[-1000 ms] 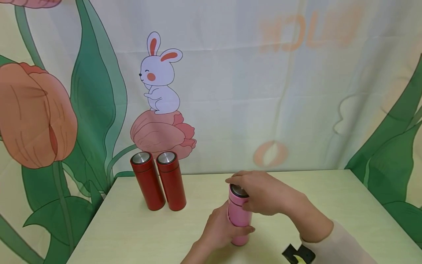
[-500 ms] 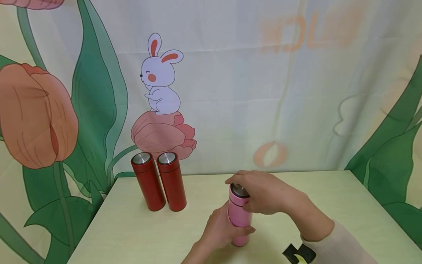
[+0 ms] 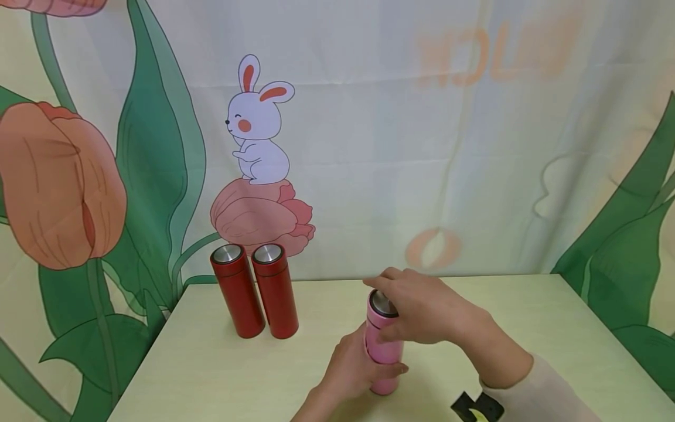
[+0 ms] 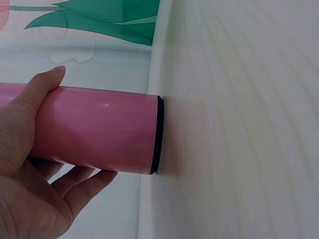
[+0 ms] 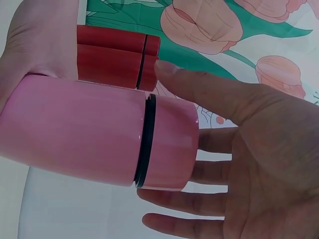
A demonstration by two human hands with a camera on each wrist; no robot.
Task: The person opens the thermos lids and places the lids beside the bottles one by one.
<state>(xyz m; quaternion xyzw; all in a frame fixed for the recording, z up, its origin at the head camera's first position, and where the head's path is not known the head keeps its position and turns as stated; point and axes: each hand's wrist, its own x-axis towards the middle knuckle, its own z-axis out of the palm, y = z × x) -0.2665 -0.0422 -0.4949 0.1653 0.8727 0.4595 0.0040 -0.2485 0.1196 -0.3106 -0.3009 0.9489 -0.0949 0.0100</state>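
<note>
A pink thermos bottle (image 3: 384, 350) with a steel-topped lid (image 3: 382, 305) stands upright on the table. My left hand (image 3: 352, 364) grips its lower body, thumb across the front; in the left wrist view the dark base (image 4: 158, 134) meets the tabletop. Around the lid, my right hand (image 3: 429, 308) spreads its fingers loosely. The right wrist view shows its thumb (image 5: 194, 87) held off the lid's side and the fingers stretched behind the lid. A black ring (image 5: 145, 142) shows between lid and body.
Two red thermos bottles (image 3: 238, 299) with steel-topped lids stand side by side at the table's (image 3: 506, 328) back left. Behind the table hangs a cloth (image 3: 358, 146) printed with a rabbit and tulips.
My right hand's fingers have loosened and spread at the lid, with the thumb lower and the forefinger slightly raised. My left hand stays on the pink thermos bottle.
</note>
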